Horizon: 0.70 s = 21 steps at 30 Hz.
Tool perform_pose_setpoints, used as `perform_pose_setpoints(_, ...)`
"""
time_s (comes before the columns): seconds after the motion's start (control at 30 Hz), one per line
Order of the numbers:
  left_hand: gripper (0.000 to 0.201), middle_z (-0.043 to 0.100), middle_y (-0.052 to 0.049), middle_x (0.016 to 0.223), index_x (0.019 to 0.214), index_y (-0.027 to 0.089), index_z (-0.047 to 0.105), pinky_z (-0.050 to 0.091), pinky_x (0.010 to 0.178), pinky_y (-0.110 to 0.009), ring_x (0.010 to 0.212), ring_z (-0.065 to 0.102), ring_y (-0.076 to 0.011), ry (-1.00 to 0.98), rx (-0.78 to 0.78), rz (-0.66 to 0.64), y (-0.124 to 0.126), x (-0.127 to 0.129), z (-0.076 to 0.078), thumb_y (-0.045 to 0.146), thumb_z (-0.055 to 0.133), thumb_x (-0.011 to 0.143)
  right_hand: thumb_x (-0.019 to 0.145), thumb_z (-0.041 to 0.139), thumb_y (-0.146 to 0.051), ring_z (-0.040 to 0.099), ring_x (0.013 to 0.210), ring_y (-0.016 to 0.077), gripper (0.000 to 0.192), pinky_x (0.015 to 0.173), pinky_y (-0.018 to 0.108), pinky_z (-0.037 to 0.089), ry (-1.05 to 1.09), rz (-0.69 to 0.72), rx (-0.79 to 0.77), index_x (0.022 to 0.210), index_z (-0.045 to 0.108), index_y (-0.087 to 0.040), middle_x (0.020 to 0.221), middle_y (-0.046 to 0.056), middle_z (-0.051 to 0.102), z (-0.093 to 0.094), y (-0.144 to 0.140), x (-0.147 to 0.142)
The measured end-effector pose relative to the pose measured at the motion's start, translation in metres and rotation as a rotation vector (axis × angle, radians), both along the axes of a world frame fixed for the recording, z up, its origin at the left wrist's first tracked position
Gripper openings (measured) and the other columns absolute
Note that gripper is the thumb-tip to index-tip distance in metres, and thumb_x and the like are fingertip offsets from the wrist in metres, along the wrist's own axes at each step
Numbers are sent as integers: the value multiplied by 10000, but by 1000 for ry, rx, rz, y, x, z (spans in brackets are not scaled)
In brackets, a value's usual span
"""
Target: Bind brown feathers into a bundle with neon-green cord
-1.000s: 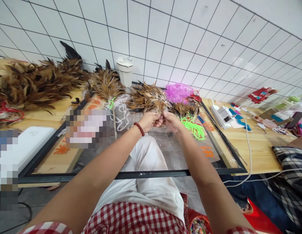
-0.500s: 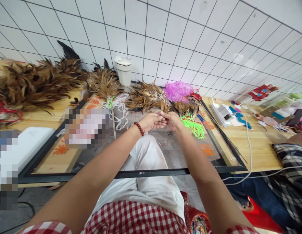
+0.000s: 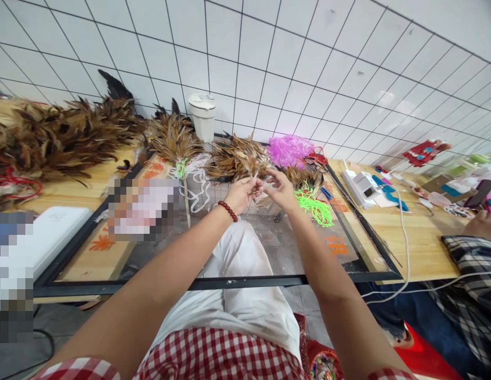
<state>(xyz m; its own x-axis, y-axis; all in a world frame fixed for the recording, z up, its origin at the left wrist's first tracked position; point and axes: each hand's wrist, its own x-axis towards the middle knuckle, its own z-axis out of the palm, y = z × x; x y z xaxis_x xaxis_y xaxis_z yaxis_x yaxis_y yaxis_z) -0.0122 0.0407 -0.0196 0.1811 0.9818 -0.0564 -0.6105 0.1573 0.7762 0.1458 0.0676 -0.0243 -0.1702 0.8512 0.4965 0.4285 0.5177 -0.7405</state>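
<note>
Brown feather bundle released, hands now slightly parted, fingers pinching

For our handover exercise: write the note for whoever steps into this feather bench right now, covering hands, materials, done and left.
Left hand: raised over the glass-topped frame, fingers pinched on something thin and pale; what it is cannot be made out.
Right hand: close beside it, fingers curled toward the same spot.
Materials: loose brown feather pile just behind the hands, neon green cords to the right, white cords to the left.
Done: feather bundles heaped far left.
Left: the loose pile, apparently still to be worked through.
</note>
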Motion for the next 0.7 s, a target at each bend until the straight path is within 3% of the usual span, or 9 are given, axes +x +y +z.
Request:
perform_pose_setpoints(0.1, 103, 588, -2, 625, 775, 106, 656, 440, 516, -167, 527, 537, -50, -4, 14, 158, 1, 0, 0, 205, 655, 803, 752, 630, -220, 595, 749, 150, 177, 760, 305, 472, -149, -85, 12, 899, 721, -183, 942, 65, 681, 7, 3, 17)
perform_pose_setpoints(0.27, 93, 560, 10, 595, 758, 104, 642, 430, 509, -164, 507, 515, -41, 2, -31, 231, 3, 0, 2, 187, 661, 795, 696, 678, -169, 571, 721, 146, 130, 706, 273, 440, -470, 75, -128, 807, 744, -180, 810, 43, 656, 14, 0, 32)
perform_pose_setpoints(0.37, 95, 565, 6, 589, 747, 103, 640, 426, 500, -172, 497, 513, -46, 8, -29, 223, 2, 0, 2, 183, 655, 796, 657, 683, -128, 555, 711, 144, 58, 705, 271, 418, -550, 121, -167, 688, 707, -171, 743, 28, 627, 16, -2, 30)
perform_pose_setpoints(0.43, 96, 575, 0, 594, 750, 102, 647, 433, 508, -182, 501, 522, -53, 20, -20, 219, 2, 1, 2, 181, 638, 806, 684, 648, -138, 538, 664, 135, 54, 682, 272, 409, -440, 49, -184, 640, 651, -169, 671, 12, 598, 17, -3, 25)
perform_pose_setpoints(0.53, 99, 621, -25, 648, 730, 98, 655, 480, 585, -211, 565, 574, -69, 52, -10, 230, 1, 3, 2, 170, 640, 797, 737, 635, -279, 516, 566, 116, 113, 598, 258, 408, 5, -29, -338, 695, 592, -183, 589, -15, 574, 19, -5, 14)
perform_pose_setpoints(0.63, 109, 661, -53, 701, 709, 92, 660, 515, 671, -246, 634, 622, -91, 101, -29, 213, -1, 5, 2, 178, 667, 775, 641, 738, -424, 555, 564, 113, 295, 566, 244, 431, 389, 68, -518, 727, 580, -190, 594, -15, 608, 21, -9, 2)
perform_pose_setpoints(0.7, 122, 672, -60, 697, 716, 91, 664, 522, 666, -254, 626, 632, -101, 138, -42, 184, -2, 6, 2, 201, 684, 765, 562, 797, -446, 575, 579, 113, 365, 568, 238, 441, 462, 122, -546, 720, 596, -184, 608, -6, 631, 21, -11, -5)
